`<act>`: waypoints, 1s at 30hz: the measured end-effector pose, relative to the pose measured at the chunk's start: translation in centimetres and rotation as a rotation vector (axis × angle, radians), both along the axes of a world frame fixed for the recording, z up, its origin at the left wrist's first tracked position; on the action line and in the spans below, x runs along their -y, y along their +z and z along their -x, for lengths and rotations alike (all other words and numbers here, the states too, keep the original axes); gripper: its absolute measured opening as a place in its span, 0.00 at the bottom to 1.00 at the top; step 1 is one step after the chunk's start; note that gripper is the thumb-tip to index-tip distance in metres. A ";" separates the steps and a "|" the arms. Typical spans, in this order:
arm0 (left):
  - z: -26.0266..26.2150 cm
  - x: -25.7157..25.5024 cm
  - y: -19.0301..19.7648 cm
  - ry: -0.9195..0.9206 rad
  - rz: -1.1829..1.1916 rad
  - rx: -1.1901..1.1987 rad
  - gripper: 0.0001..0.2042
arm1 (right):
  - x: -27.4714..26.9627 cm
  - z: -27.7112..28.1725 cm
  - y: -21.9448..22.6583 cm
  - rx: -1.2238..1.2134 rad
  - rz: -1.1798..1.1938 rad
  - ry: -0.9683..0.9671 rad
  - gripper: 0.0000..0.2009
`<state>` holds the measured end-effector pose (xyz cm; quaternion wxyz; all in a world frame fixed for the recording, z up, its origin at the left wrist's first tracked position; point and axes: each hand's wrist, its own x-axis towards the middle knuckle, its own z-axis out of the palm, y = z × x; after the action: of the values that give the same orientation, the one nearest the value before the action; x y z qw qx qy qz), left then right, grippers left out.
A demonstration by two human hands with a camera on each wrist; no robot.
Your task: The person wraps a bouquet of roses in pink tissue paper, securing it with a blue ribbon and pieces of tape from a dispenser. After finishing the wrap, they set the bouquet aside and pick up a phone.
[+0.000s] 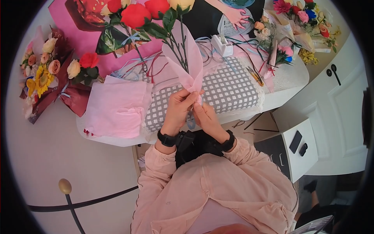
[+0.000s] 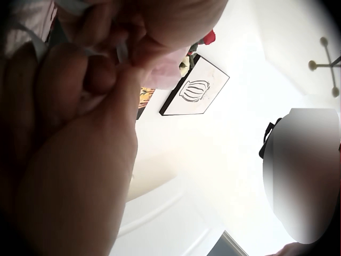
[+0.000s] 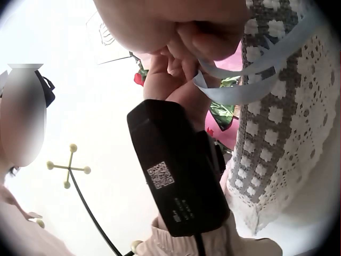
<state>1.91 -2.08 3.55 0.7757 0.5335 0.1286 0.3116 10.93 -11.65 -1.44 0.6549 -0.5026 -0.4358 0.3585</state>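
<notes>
In the head view, pink wrapping paper (image 1: pixel 191 80) forms a cone around dark green stems (image 1: pixel 181 50) topped by red roses (image 1: pixel 135 15) and a cream one. My left hand (image 1: pixel 176 111) grips the gathered base of the paper. Close beside it, my right hand (image 1: pixel 209 120) pinches at the same spot with curled fingers. A light blue ribbon (image 3: pixel 240 93) loops out from under my right hand (image 3: pixel 181 26) in the right wrist view. Fingers partly hide the gathered base and where the ribbon runs. Blurred and near, my left hand (image 2: pixel 80 138) fills the left wrist view's left side.
Folded pink sheets (image 1: pixel 113 107) lie left on the checked cloth (image 1: pixel 230 85). Behind are a white tape dispenser (image 1: pixel 222 45) and loose ribbons. Scissors (image 1: pixel 256 77) lie to the right. Wrapped bouquets flank the table at left (image 1: pixel 72 97) and right (image 1: pixel 304 35).
</notes>
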 end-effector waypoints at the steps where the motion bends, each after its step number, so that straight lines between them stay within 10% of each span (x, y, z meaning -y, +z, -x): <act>1: 0.2 -0.3 -0.1 -0.025 0.010 0.010 0.10 | 0.2 0.1 -0.1 -0.020 -0.014 -0.002 0.16; 9: -0.2 0.8 -0.1 0.073 -0.043 -0.004 0.10 | 0.2 1.0 1.2 0.518 -0.021 -0.365 0.16; 17: 2.0 -2.2 1.0 0.018 0.010 -0.019 0.11 | 3.2 -5.0 5.2 0.597 0.067 0.048 0.12; 22: 2.1 -2.6 -0.1 -0.017 0.042 -0.058 0.10 | 5.4 -10.2 7.3 0.425 0.090 -0.195 0.08; 30: 1.1 -2.6 -1.2 -0.012 0.043 -0.059 0.10 | 3.3 -9.0 9.1 0.948 0.062 -0.583 0.14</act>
<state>0.78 0.49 2.37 0.7848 0.5263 0.1550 0.2883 19.97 -14.98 7.64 0.4441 -0.7276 -0.5150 -0.0901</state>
